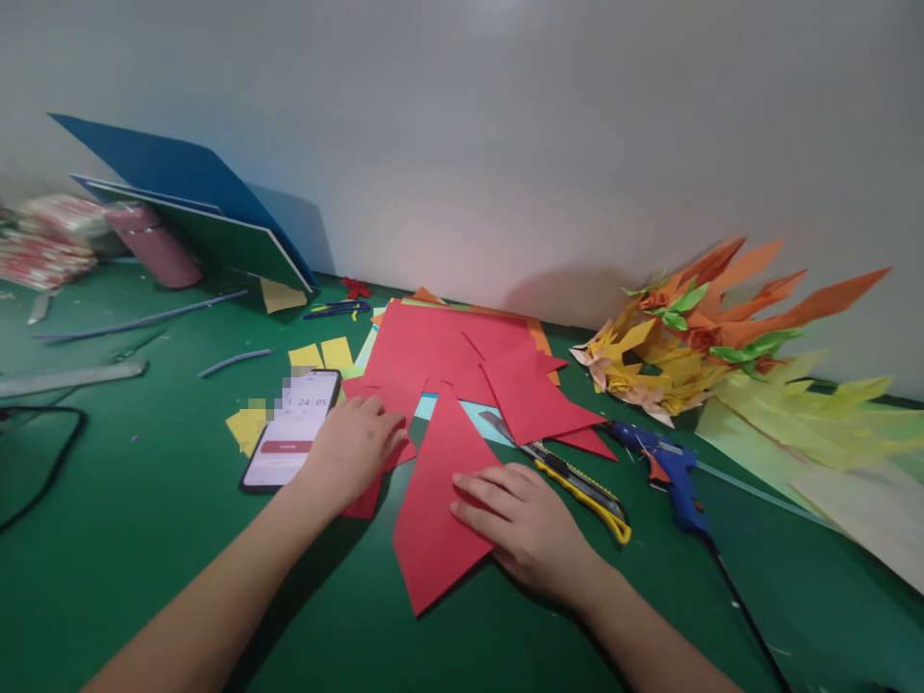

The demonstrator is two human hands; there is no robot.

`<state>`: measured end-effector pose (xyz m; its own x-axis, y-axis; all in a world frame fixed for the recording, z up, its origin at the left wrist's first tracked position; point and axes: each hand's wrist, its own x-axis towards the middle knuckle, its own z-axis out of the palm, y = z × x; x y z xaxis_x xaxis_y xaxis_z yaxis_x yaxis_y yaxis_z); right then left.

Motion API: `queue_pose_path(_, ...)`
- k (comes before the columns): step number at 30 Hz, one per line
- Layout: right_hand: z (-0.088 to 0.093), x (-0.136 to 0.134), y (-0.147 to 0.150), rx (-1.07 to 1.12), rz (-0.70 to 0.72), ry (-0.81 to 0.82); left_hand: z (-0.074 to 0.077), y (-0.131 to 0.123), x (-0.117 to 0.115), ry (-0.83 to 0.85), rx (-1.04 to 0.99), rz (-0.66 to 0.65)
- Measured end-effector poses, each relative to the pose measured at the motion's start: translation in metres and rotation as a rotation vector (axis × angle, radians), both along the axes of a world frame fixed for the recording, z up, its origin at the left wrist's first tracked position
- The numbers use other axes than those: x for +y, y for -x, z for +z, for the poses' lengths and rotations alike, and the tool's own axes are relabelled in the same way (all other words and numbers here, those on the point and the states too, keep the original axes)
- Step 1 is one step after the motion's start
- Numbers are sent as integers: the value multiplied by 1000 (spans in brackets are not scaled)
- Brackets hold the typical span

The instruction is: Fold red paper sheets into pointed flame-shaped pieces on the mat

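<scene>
Your working surface, one green table (144, 568), bears everything listed here. At its far left lean at least two boards, one blue (166, 159) and one green (217, 241). At the right lies one cluster of folded paper shapes (650, 375) in orange and yellow, with green leaves; its pieces overlap too much to count. At the centre, one broad red sheet (425, 342) tops a stack of coloured papers. Nearest you, one kite-shaped red sheet (433, 491) lies between your two hands, its narrow end away from you.

Your right hand (516, 525) rests on that sheet's right side, fingers slightly spread; whether the thumb pinches the edge cannot be told. Your left hand (353, 443) lies over red paper (365, 505), beside the phone, fingers curved and close together; any pinch is hidden.

One blue glue gun (679, 481) lies to the right, one pink bottle (155, 245) leans against the boards, and one phone (289, 457) lies at the left hand. One yellow-handled cutter (581, 486) lies just beyond your right hand. Smallest are two purple strips (235, 362) and one little red piece (356, 288).
</scene>
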<state>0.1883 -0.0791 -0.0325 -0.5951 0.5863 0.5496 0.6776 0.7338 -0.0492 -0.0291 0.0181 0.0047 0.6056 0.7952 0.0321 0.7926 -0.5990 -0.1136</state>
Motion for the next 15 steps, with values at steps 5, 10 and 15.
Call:
queue_pose_path(5, -2, -2, 2, -69, 16, 103, -7, -3, -1, -27, -30, 21)
queue_pose_path(10, -4, -3, 0, -102, 19, 135, -17, -3, 0, -35, -55, -48)
queue_pose_path(15, -6, -2, 0, -81, 17, 106, -19, -4, -1, -79, -200, -12)
